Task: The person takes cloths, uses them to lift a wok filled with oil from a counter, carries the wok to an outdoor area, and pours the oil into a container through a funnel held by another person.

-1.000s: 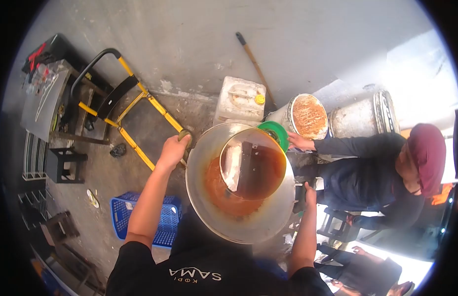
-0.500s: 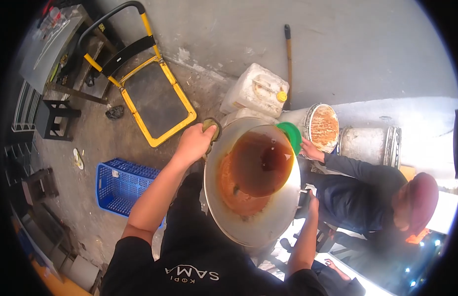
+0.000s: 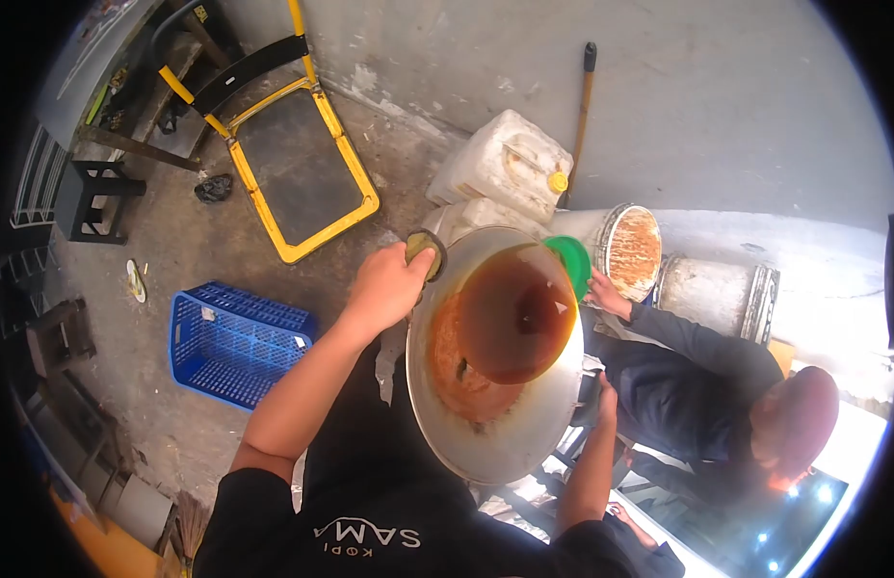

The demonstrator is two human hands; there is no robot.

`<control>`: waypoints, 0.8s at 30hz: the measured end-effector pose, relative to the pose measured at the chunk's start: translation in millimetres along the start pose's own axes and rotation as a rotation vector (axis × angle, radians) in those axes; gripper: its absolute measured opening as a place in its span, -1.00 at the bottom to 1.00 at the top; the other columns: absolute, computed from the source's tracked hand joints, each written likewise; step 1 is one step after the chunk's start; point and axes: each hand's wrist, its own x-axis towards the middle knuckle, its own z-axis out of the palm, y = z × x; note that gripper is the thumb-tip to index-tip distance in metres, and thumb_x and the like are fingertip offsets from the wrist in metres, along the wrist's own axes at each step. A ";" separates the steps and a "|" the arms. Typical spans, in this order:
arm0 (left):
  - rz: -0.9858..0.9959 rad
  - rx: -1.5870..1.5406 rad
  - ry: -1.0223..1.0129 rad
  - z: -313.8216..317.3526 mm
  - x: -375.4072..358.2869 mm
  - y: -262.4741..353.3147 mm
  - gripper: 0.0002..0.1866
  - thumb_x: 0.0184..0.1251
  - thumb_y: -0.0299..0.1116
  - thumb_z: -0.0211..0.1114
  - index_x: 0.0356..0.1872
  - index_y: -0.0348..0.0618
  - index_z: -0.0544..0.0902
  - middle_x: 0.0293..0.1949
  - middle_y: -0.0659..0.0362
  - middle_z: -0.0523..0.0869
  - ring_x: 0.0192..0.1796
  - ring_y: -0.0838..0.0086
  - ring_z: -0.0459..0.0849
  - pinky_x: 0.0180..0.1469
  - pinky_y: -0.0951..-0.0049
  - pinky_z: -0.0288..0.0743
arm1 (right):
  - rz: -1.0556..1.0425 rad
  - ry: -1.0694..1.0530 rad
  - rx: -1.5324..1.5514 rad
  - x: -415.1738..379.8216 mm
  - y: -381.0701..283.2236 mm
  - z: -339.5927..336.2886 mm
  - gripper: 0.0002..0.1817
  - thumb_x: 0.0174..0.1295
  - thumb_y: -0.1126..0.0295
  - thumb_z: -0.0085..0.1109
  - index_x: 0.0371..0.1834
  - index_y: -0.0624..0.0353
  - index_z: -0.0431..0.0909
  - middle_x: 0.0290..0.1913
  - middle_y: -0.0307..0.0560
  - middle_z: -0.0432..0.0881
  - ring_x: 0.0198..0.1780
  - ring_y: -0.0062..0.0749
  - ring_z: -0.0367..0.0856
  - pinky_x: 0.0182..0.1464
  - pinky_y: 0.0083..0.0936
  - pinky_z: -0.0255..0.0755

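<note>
A wide metal wok (image 3: 437, 424), tilted toward its far side, holds dark brown liquid (image 3: 510, 318) that is pooled near the far rim. A reddish-brown residue coats part of its inner wall. My left hand (image 3: 397, 284) is closed on the wok's left handle, with a greenish-brown cloth (image 3: 423, 255) under the fingers. At the right side, my right hand (image 3: 607, 400) grips the other handle, which is mostly hidden; something pale shows there. A co-worker's hand (image 3: 611, 295) holds a green plastic vessel (image 3: 569, 265) against the wok's far rim.
A co-worker (image 3: 697, 385) in dark clothes and a cap stands close on the right. Beyond the wok are a white jerrycan (image 3: 505, 169) and stained buckets (image 3: 712, 297). A blue crate (image 3: 240, 347) and a yellow-framed trolley (image 3: 298, 173) occupy the floor at left.
The view has shifted slightly, with the crate and trolley now higher and farther left. Both hands keep their hold on the wok, and the green vessel stays at its rim.
</note>
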 end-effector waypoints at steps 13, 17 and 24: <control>0.059 0.027 -0.044 7.1 5.3 11.9 -0.51 0.37 -0.07 0.08 -0.25 -0.45 0.59 -0.26 -0.29 0.67 -0.06 -0.14 0.61 0.02 0.05 0.42 | 0.033 -0.086 0.076 34.4 28.0 -21.0 -0.46 0.35 0.01 0.10 0.03 0.35 0.60 -0.01 0.00 0.66 -0.01 -0.27 0.61 0.13 -0.41 0.38; 0.069 0.010 -0.027 8.7 5.8 15.2 -0.52 0.37 -0.07 0.09 -0.26 -0.46 0.58 -0.26 -0.29 0.66 -0.06 -0.14 0.62 0.01 0.06 0.43 | -0.027 -0.008 -0.082 25.7 19.4 -16.6 -0.45 0.35 0.00 0.10 0.02 0.36 0.60 -0.01 0.01 0.66 0.00 -0.28 0.60 0.14 -0.41 0.37; 0.064 0.000 -0.021 8.8 4.2 24.9 -0.53 0.36 -0.08 0.11 -0.30 -0.44 0.57 -0.34 -0.24 0.67 -0.12 -0.08 0.65 -0.05 0.09 0.44 | 0.005 -0.084 0.070 91.5 68.2 -32.3 -0.41 0.33 -0.05 0.12 0.01 0.38 0.59 -0.03 0.03 0.66 0.00 -0.24 0.60 0.16 -0.40 0.36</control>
